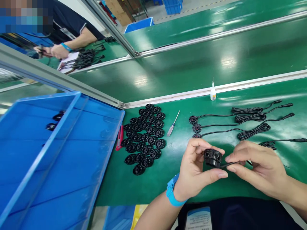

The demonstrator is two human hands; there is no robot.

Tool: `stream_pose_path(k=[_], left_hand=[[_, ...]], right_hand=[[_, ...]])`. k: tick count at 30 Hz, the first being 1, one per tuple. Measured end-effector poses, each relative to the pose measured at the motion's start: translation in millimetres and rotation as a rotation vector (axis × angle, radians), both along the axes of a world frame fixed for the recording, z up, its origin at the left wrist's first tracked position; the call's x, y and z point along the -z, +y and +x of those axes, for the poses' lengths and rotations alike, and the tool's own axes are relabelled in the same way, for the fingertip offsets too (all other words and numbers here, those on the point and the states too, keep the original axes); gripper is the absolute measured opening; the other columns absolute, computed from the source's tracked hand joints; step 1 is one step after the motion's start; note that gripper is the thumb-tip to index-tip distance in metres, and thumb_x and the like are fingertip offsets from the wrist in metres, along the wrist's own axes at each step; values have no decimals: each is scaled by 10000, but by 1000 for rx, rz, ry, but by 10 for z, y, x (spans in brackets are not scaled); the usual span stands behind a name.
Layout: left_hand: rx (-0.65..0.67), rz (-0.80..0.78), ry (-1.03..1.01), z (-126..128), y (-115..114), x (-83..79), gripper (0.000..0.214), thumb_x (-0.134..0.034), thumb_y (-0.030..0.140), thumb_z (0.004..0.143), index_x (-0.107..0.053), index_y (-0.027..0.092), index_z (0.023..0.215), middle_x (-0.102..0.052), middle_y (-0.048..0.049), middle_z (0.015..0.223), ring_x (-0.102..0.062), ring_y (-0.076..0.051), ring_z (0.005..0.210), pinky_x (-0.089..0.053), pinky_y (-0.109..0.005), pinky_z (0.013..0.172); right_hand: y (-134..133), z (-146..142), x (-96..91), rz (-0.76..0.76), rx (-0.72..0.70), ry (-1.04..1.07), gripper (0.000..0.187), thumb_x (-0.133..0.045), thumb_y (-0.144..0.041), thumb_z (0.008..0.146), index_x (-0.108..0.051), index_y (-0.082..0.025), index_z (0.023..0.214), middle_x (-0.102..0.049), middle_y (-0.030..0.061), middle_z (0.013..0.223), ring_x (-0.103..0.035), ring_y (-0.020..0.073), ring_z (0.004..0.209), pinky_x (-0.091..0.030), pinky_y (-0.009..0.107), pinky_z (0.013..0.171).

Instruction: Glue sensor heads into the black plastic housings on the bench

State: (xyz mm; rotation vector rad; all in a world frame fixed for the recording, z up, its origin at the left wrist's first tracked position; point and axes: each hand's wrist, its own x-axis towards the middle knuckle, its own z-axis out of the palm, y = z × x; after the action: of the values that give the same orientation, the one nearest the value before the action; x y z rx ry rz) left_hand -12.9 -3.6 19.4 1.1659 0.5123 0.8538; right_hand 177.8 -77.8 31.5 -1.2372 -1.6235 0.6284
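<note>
My left hand (195, 167) pinches a round black plastic cap (212, 157) between thumb and fingers, just above the green bench. My right hand (257, 167) pinches the thin black cable (227, 164) that comes out of that cap. A blue wristband (172, 193) sits on my left wrist. Behind the hands lie three finished caps with coiled black cables (251, 118). Another coiled cable (270, 143) lies behind my right hand.
Several loose black caps (144, 139) are laid out left of the hands, beside a small screwdriver (173, 123) and a red tool (119, 138). A glue bottle (213, 92) stands by the conveyor rail. A blue tray (52, 153) fills the left. Another person works at far left (69, 35).
</note>
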Motion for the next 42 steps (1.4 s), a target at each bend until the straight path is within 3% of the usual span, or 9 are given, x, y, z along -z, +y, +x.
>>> stream_pose_path(k=[7, 15, 27, 29, 31, 34, 37, 42], left_hand=[[31, 235, 9, 0, 72, -21, 409, -937, 242, 690, -663, 222, 993, -764, -15, 910, -716, -137, 798, -599, -236, 737], [54, 231, -82, 37, 77, 3, 390, -933, 147, 680, -639, 220, 926, -748, 8, 864, -727, -137, 838, -609, -246, 777], [36, 290, -89, 37, 66, 15, 373, -929, 183, 697, -627, 218, 914, -738, 21, 814, -736, -130, 815, -619, -239, 773], [36, 353, -60, 24, 83, 25, 398, -932, 216, 694, -628, 223, 951, -752, 7, 889, -749, -157, 928, -621, -276, 858], [17, 448, -10, 3, 107, 49, 480, -948, 278, 664, -626, 235, 1017, -748, -34, 1098, -716, -219, 1144, -581, -370, 1021], [-21, 553, 59, -34, 137, 100, 617, -949, 393, 637, -597, 261, 1126, -610, -99, 1414, -557, -312, 1396, -446, -517, 1181], [-32, 593, 107, -62, 148, 135, 658, -925, 471, 651, -574, 274, 1171, -528, -124, 1502, -448, -346, 1481, -377, -573, 1213], [-41, 622, 187, -73, 142, 122, 639, -889, 547, 669, -569, 266, 1146, -476, -150, 1547, -373, -379, 1521, -345, -610, 1208]], right_hand=[[-51, 9, -37, 141, -41, -125, 179, -681, -133, 918, -690, -195, 1086, -692, 13, 865, -644, 111, 742, -564, 289, 741], [-30, -8, -70, 192, -1, -150, 109, -669, -124, 921, -711, -180, 1005, -636, 6, 809, -583, 112, 695, -538, 313, 702], [-64, 1, -50, 209, -10, -182, 123, -680, -146, 920, -720, -187, 1029, -657, 8, 801, -579, 129, 701, -521, 343, 711], [-75, 8, -51, 255, 0, -241, 134, -683, -119, 910, -722, -178, 1023, -672, 10, 781, -583, 130, 684, -499, 350, 693], [-109, 4, -45, 307, 10, -317, 168, -642, -108, 930, -724, -184, 1055, -698, 8, 777, -598, 135, 678, -481, 371, 699], [-194, -29, -33, 308, 38, -397, 253, -513, -129, 991, -717, -218, 1112, -730, 13, 788, -637, 155, 699, -478, 404, 720], [-279, -78, -36, 274, 74, -427, 293, -463, -164, 1014, -706, -246, 1157, -756, 25, 825, -662, 175, 716, -494, 423, 716], [-347, -139, -75, 248, 130, -449, 308, -544, -157, 985, -689, -301, 1215, -769, 3, 839, -693, 185, 719, -526, 421, 734]])
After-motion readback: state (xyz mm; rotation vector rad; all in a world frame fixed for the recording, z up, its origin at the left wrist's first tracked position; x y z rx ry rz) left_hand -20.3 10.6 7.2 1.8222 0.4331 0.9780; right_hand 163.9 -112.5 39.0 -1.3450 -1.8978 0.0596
